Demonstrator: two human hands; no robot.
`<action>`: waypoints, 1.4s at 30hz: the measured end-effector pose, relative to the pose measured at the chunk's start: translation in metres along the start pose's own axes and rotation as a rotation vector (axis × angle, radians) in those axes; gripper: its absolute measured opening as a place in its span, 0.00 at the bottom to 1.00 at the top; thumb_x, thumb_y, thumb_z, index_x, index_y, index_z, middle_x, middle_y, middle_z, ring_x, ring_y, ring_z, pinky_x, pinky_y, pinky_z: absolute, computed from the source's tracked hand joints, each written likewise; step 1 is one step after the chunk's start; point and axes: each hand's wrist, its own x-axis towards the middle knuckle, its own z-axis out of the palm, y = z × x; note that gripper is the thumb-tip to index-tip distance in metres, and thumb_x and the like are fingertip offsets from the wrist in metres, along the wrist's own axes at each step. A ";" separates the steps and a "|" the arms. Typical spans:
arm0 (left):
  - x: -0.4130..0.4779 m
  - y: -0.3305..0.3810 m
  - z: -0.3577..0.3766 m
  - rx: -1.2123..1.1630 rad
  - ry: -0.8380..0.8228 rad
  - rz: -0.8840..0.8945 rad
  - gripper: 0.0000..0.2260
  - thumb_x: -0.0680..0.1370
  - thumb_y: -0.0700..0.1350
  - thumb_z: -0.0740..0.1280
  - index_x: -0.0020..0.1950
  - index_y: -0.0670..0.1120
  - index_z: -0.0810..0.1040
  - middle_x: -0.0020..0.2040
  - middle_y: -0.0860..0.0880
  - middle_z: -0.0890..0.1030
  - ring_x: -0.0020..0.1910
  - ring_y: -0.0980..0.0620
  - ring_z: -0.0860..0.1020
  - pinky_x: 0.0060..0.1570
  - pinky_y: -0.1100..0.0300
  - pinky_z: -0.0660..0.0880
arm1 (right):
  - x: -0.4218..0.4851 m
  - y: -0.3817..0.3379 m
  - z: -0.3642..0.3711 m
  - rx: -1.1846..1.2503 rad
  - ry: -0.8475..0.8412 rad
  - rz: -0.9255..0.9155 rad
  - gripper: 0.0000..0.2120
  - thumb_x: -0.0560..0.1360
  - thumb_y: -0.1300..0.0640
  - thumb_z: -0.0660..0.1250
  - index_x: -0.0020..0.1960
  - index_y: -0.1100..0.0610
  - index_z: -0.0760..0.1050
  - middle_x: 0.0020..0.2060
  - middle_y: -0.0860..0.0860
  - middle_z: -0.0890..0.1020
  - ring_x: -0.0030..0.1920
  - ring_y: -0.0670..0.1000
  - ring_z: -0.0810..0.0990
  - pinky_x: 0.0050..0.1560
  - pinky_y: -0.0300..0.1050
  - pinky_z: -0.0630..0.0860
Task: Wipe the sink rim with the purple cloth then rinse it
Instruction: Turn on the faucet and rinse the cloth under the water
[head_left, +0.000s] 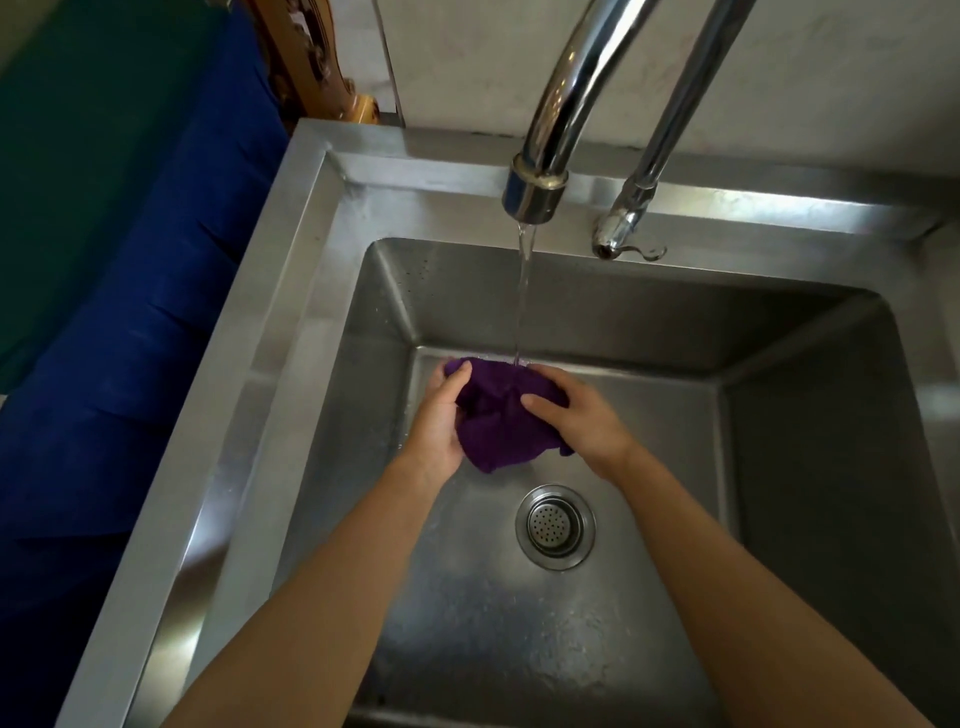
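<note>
- Holding the purple cloth (493, 415) bunched between both hands in the head view, we keep it low inside the basin so that the water stream (523, 296) from the curved faucet (550, 140) lands on its far edge and the runoff stays in the sink.
- Our left hand (441, 415) cups the cloth from the left with the thumb over the top fold; our right hand (576, 415) closes on it from the right, fingers (540, 402) pressed into the fabric. Both grips are narrow and wrapped on the cloth, which we judge suits squeezing and kneading it under the flow.
- The cloth sits above the basin floor, between the back wall and the drain strainer (555, 526), so the rinse water can reach the drain unblocked.
- We judge the rinsing step is in hand; whether the sink rim (291, 291) is fully wiped we cannot tell.
- The cloth looks soft, thick and crumpled, dark with wetness, and will likely drip and sag if released.
- The sink is brushed stainless steel, square with sloped walls and a flat, broad rim; its floor shows wet patches.
- The faucet is polished chrome, and a second, thinner tap (623, 223) stands just beside it with no water visible from it.
</note>
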 end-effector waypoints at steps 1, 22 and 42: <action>0.002 0.000 -0.002 0.061 0.019 0.010 0.13 0.79 0.47 0.61 0.64 0.52 0.68 0.53 0.49 0.78 0.49 0.51 0.78 0.38 0.59 0.76 | 0.000 -0.002 0.000 0.042 -0.024 -0.022 0.19 0.75 0.61 0.66 0.65 0.57 0.70 0.48 0.50 0.80 0.40 0.44 0.79 0.32 0.29 0.75; 0.011 -0.005 0.055 0.005 0.149 -0.223 0.14 0.76 0.53 0.66 0.34 0.47 0.78 0.33 0.48 0.78 0.33 0.50 0.79 0.36 0.58 0.77 | 0.024 -0.048 0.031 -0.716 0.457 -0.103 0.24 0.81 0.46 0.48 0.50 0.61 0.76 0.46 0.62 0.82 0.49 0.64 0.80 0.47 0.53 0.74; -0.003 0.024 0.011 -0.086 -0.064 -0.320 0.30 0.73 0.65 0.63 0.61 0.42 0.77 0.57 0.37 0.80 0.53 0.34 0.80 0.52 0.38 0.77 | 0.025 -0.054 -0.008 -0.103 -0.161 -0.188 0.06 0.74 0.62 0.67 0.51 0.55 0.77 0.46 0.50 0.80 0.45 0.45 0.78 0.51 0.36 0.74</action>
